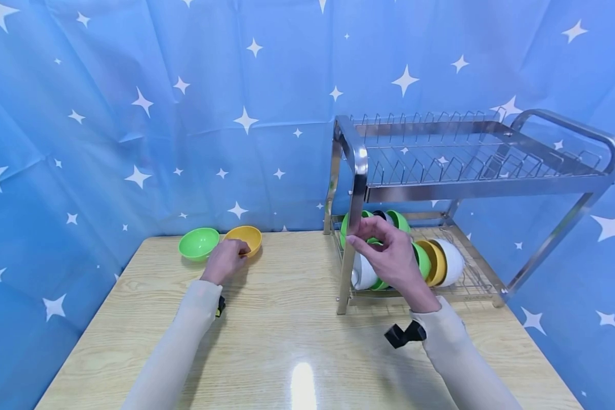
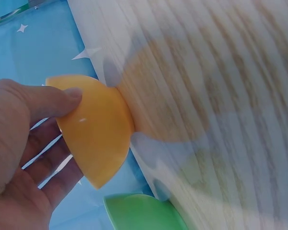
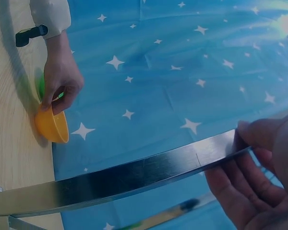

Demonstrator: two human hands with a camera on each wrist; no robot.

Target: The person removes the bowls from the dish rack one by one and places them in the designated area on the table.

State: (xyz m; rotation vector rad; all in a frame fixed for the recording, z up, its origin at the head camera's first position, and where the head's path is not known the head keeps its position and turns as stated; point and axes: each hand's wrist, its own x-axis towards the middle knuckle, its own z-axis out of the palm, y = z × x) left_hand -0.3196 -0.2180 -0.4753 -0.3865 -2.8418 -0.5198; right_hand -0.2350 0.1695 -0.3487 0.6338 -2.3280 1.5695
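Observation:
At the back left of the table, my left hand (image 1: 225, 261) pinches the rim of a yellow bowl (image 1: 249, 238). In the left wrist view the thumb lies on the outside of this yellow bowl (image 2: 98, 127), with the fingers at its open side. A green bowl (image 1: 199, 245) sits just left of it. My right hand (image 1: 389, 250) holds the front left post (image 1: 349, 250) of a two-tier metal dish rack (image 1: 471, 189). Thumb and fingers lie on opposite sides of the post (image 3: 149, 172) in the right wrist view.
On the rack's lower tier stand several bowls, among them a white bowl (image 1: 451, 263), a yellow bowl (image 1: 433, 261) and green ones, partly behind my right hand. The upper tier has wire slots (image 1: 425, 171). A blue star-patterned curtain (image 1: 266, 159) borders the wooden table (image 1: 287, 319).

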